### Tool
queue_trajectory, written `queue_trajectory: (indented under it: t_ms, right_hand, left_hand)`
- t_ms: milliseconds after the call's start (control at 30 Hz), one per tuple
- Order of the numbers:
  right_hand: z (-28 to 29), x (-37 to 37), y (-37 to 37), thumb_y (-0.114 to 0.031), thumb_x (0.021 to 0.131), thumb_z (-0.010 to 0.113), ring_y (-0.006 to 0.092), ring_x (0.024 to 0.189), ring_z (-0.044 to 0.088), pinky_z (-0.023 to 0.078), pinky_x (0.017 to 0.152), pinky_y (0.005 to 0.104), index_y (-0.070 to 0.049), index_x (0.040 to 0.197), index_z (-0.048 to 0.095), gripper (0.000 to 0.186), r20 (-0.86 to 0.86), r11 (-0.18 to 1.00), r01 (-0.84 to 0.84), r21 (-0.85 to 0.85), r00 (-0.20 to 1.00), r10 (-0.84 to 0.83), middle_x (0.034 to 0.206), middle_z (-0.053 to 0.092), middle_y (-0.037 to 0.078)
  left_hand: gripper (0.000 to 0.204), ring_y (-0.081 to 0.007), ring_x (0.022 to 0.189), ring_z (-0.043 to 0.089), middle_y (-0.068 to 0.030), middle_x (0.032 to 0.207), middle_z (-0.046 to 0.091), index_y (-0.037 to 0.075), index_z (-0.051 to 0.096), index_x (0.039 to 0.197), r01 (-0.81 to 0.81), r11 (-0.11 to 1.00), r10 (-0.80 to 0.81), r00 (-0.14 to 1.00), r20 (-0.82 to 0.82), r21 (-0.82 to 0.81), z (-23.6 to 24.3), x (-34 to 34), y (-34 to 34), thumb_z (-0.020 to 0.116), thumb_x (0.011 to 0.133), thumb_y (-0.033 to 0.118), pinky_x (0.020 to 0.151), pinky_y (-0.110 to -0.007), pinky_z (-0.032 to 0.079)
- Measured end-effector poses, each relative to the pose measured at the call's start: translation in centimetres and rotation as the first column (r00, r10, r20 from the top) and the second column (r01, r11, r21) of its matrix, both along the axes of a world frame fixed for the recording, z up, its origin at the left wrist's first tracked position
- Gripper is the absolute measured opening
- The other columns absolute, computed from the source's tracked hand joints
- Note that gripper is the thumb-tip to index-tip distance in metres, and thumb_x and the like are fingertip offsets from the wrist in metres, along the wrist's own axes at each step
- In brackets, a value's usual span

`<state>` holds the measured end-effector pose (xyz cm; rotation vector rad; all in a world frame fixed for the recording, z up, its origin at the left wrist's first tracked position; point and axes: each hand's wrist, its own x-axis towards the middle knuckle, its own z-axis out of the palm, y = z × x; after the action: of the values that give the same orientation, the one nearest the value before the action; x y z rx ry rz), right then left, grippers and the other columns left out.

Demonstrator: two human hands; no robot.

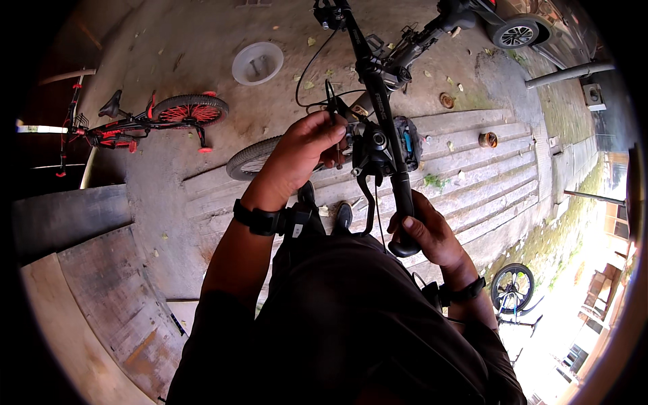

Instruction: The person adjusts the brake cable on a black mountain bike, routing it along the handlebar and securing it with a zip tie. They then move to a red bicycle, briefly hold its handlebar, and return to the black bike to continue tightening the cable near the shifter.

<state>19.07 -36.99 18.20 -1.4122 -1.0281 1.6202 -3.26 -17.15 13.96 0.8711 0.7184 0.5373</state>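
A black bicycle handlebar (382,108) runs from the top of the picture down towards my body. My right hand (432,233) is closed round the rubber grip (403,202) at its near end. A brake lever (369,206) and its clamp sit just left of that grip. Beside the clamp, my left hand (307,145) pinches a slim dark stick-like piece (330,94) whose tip points up; whether it is a tool or a cable end I cannot tell. A thin black cable (300,81) loops from the bar near this hand. The front wheel (251,158) shows partly behind my left wrist.
A red and black bicycle (121,128) lies at the left, with a white basin (258,64) farther back. Low concrete steps (472,169) run beneath the bike; a rusty tin (487,140) stands on them. Another bicycle wheel (511,289) is at right, a parked car (518,32) beyond.
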Motion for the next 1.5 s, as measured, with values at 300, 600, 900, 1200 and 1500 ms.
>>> queue_trajectory:
  t_ms: [300, 600, 900, 1200, 1500]
  right_hand:
    - [0.5, 0.8, -0.2, -0.038, 0.097, 0.067, 0.0171, 0.085, 0.067, 0.053, 0.078, 0.0313, 0.005, 0.142, 0.039, 0.068, 0.056, 0.999, 0.003, -0.049, 0.998, 0.000, 0.102, 0.064, 0.010]
    - [1.2, -0.7, -0.1, -0.035, 0.094, 0.071, 0.0166, 0.086, 0.066, 0.054, 0.077, 0.0305, 0.003, 0.144, 0.040, 0.070, 0.064, 0.985, 0.158, -0.065, 0.986, -0.154, 0.102, 0.063, 0.009]
    - [1.8, -1.2, -0.2, -0.025, 0.094, 0.069, 0.0169, 0.087, 0.066, 0.055, 0.077, 0.0307, 0.002, 0.147, 0.038, 0.067, 0.075, 0.973, 0.212, -0.089, 0.976, -0.206, 0.104, 0.063, 0.010]
    - [2.4, -1.5, 0.9, -0.015, 0.091, 0.070, 0.0184, 0.088, 0.067, 0.055, 0.078, 0.0324, 0.002, 0.147, 0.038, 0.067, 0.118, 0.976, 0.203, -0.083, 0.974, -0.193, 0.105, 0.065, 0.012]
    - [2.6, -1.6, 2.0, -0.010, 0.085, 0.069, 0.0155, 0.088, 0.063, 0.052, 0.076, 0.0299, 0.001, 0.146, 0.038, 0.069, 0.136, 0.968, 0.196, -0.155, 0.975, -0.176, 0.098, 0.064, 0.010]
  left_hand:
    - [0.017, -0.0108, 0.067, 0.060, -0.0015, 0.085, 0.062, 0.005, 0.061, 0.111, 0.090, 0.995, -0.089, 0.995, 0.037, -0.039, -0.1, -3.2, 3.7, 0.057, 0.102, 0.019, 0.059, -0.024, 0.046]
    - [0.021, -0.0129, 0.070, 0.059, -0.0023, 0.086, 0.062, 0.002, 0.062, 0.111, 0.158, 0.987, -0.155, 0.985, 0.078, -0.027, 0.5, -3.6, 7.6, 0.057, 0.101, 0.019, 0.062, -0.024, 0.046]
    - [0.021, -0.0127, 0.069, 0.059, -0.0025, 0.086, 0.062, 0.003, 0.063, 0.110, 0.209, 0.977, -0.203, 0.974, 0.104, -0.045, 0.5, -3.3, 8.6, 0.058, 0.100, 0.021, 0.061, -0.024, 0.045]
    - [0.020, -0.0136, 0.071, 0.061, -0.0033, 0.087, 0.064, 0.003, 0.063, 0.111, 0.197, 0.977, -0.189, 0.976, 0.107, -0.075, 1.0, -3.3, 8.2, 0.056, 0.101, 0.020, 0.063, -0.025, 0.048]
    - [0.023, -0.0122, 0.066, 0.061, -0.0041, 0.083, 0.065, 0.005, 0.060, 0.109, 0.244, 0.968, -0.240, 0.969, 0.060, -0.060, 2.4, -2.8, 7.1, 0.052, 0.104, 0.026, 0.057, -0.023, 0.045]
